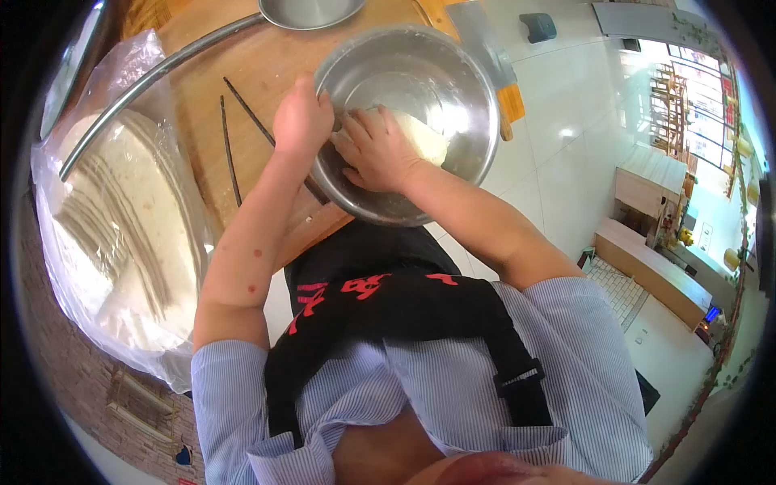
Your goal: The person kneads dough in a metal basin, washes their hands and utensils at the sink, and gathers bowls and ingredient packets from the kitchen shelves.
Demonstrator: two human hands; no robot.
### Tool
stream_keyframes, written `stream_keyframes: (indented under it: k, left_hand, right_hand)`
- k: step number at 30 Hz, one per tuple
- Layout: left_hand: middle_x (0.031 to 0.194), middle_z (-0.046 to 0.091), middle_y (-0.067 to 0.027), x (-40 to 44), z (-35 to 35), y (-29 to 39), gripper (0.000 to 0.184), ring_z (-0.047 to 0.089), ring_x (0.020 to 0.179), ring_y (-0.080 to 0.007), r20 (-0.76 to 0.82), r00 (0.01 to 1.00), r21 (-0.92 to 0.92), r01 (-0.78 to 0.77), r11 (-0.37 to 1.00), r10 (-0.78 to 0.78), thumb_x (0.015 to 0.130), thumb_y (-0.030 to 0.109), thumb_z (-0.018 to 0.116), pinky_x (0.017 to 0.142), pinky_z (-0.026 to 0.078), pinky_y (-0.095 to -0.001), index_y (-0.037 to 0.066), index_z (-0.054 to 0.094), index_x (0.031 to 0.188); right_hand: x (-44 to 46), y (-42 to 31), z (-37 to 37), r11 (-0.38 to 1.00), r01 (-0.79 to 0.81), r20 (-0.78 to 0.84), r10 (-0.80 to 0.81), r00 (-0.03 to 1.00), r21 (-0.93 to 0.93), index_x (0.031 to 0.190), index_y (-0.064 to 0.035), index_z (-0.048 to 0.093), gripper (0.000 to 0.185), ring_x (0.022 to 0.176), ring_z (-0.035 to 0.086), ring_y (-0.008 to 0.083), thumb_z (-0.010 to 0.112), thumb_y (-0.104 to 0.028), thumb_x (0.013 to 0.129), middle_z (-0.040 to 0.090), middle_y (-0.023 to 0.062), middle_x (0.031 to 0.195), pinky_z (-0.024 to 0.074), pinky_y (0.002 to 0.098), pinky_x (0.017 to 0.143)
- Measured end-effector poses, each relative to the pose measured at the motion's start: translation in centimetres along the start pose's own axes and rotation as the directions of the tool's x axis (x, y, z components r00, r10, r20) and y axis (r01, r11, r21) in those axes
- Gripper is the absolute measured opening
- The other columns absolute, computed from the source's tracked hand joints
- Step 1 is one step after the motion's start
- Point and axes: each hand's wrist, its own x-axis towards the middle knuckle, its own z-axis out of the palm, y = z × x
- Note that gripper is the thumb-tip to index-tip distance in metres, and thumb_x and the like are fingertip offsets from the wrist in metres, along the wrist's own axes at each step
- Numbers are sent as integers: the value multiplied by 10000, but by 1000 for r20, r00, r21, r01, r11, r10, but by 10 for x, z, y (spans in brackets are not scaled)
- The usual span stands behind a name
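Observation:
A steel mixing bowl (477,153) stands at the table's edge in front of me, with a pale lump of dough (424,139) inside. My left hand (304,120) is closed around the bowl's left rim. Inside the bowl, my right hand (376,152) lies with fingers spread against the left side of the dough, and its palm partly covers the lump. Its fingertips point toward the left wall, close to my left hand.
A wooden board (194,81) bears two dark sticks (230,149) and a metal bowl (311,10). Left of it, a clear plastic bag (73,267) holds stacked flatbreads (153,194). A curved metal tube (153,77) crosses above. Beyond the bowl lies a cleaver-like blade (477,36).

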Motion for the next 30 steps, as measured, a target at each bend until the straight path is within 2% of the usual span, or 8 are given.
stream_keyframes:
  k: [6,12,16,19,22,24,27,30]
  left_hand:
    - [786,597,-223,5,0,-2,235,569,746,-410,-43,999,-74,-32,997,29,803,171,520,654,450,-470,-1,465,953]
    - [819,601,-223,4,-1,2,234,569,795,-403,-25,998,-16,53,998,-54,813,202,516,690,450,-465,3,475,930]
    - [874,598,-233,-2,-6,5,252,566,843,-397,-33,998,7,58,998,-58,814,228,522,731,444,-465,5,500,930]
    - [914,592,-235,0,-3,3,261,563,870,-391,-34,998,20,48,999,-48,810,228,527,758,440,-457,10,510,952]
    - [934,603,-216,-5,-4,0,269,571,886,-378,-19,1000,44,13,999,-12,817,226,516,762,447,-447,15,511,984]
    - [932,608,-208,-1,-4,0,272,575,884,-375,-29,1000,25,-3,1000,4,820,222,511,758,450,-446,16,508,996]
    - [922,607,-213,1,0,-3,276,573,876,-381,-42,999,-4,-5,1000,5,818,215,513,757,447,-453,15,500,1008]
    - [911,603,-222,0,1,-2,286,568,868,-388,-40,999,3,-9,1000,9,814,203,516,751,444,-459,13,486,1025]
  right_hand:
    - [42,21,5,989,-80,181,57,982,126,926,-151,600,305,975,499,231,552,-399,756,554,55,970,343,411,895]
    - [69,25,3,977,-195,399,147,905,82,955,-151,619,286,982,516,210,490,-357,806,579,58,979,355,367,875]
    - [50,3,-6,979,-202,216,190,958,34,932,-135,639,215,994,512,223,488,-229,811,590,55,963,365,370,867]
    - [13,-6,-69,991,67,282,-31,959,-118,892,-133,651,184,985,509,234,521,-153,764,584,66,958,353,392,895]
    - [-48,2,-99,983,-173,192,159,969,61,799,-63,614,119,911,535,262,533,-61,712,564,81,873,477,384,760]
    - [-92,26,-88,976,-216,165,213,963,0,779,-19,577,99,859,551,279,536,-38,691,550,111,843,504,369,649]
    - [-129,42,-68,965,-237,349,262,900,-112,784,0,563,111,824,568,292,538,-38,683,554,144,835,500,366,645]
    - [-119,44,-39,988,-154,344,154,926,-27,766,3,561,99,771,588,297,534,-38,680,571,157,806,503,357,625]
